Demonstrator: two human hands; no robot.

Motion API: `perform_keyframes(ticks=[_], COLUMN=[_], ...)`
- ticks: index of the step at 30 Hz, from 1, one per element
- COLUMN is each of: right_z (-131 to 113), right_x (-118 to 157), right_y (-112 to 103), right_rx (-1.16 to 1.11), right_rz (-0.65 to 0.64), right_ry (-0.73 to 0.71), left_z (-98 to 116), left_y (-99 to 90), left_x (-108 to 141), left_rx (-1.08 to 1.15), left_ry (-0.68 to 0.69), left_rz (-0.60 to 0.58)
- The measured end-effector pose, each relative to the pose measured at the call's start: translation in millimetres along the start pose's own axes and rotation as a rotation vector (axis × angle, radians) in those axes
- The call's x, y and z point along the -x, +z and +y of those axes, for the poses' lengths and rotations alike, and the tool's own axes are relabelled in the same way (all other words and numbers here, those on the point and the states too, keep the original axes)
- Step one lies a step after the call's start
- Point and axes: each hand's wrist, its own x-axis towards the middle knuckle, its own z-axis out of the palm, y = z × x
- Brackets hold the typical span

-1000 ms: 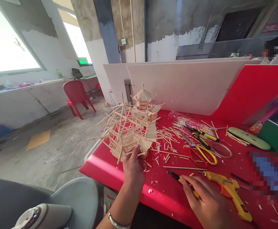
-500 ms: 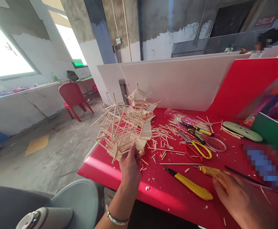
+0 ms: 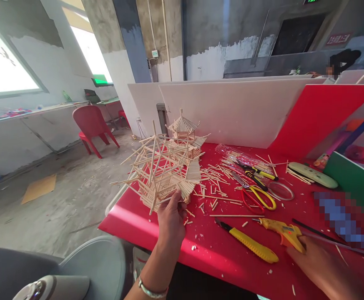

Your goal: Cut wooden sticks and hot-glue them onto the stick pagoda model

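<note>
Tabletop (image 3: 207, 254) — pagoda (image 3: 167, 182) in left hand (image 3: 171, 214)

Two hands are present, left hand (image 3: 171, 212) and right hand (image 3: 310, 255), with two stick models—front model (image 3: 163, 181) and rear model (image 3: 182, 126). Tools occur singly—one glue gun (image 3: 282, 231), one utility knife (image 3: 252, 245), one pair of scissors (image 3: 249, 188) and one pair of pliers (image 3: 264, 172).

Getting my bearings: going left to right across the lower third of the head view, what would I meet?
White container → left hand → yellow utility knife → yellow glue gun → right hand.
</note>
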Motion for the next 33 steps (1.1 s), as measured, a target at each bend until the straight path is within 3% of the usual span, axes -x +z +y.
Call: perform_keyframes(ticks=[4,9,11,13,15,21,26,33], right_z=[-19,-22,-28,-42,-64,-129,-155,-154], right_x=[8,15,20,25,28,22,9,6], right_y=[-17,-24,-26,-29,-33,-27,-12,-9], right_rx=[-0.012,-0.27,-0.507,-0.77,-0.925,-1.132,-1.141,-1.084], right_rz=[-0.116,-0.019,-0.019,-0.02,-0.029,-0.121,-0.123,-0.141], right_ry=[0.106,0.176,0.201,0.208,0.156,-0.047,-0.133,-0.232], left_z=[4,-16,-35,-55,-69,-80,-80,-85], left_y=[-6.2,-45.7,-60.2,-63.8,-55.3,-7.7,26.0,68.7], left_x=[2,13,16,14,8,-13,-29,-50], left_rx=[-0.019,-0.184,-0.363,-0.728,-1.212,-1.494,-1.741,-2.009], left_ry=[0.029,0.031,0.069,0.167,0.433,0.583,0.619,0.49], left_rz=[-0.051,-0.072,-0.112,-0.272,-0.46,-0.529,-0.454,-0.273])
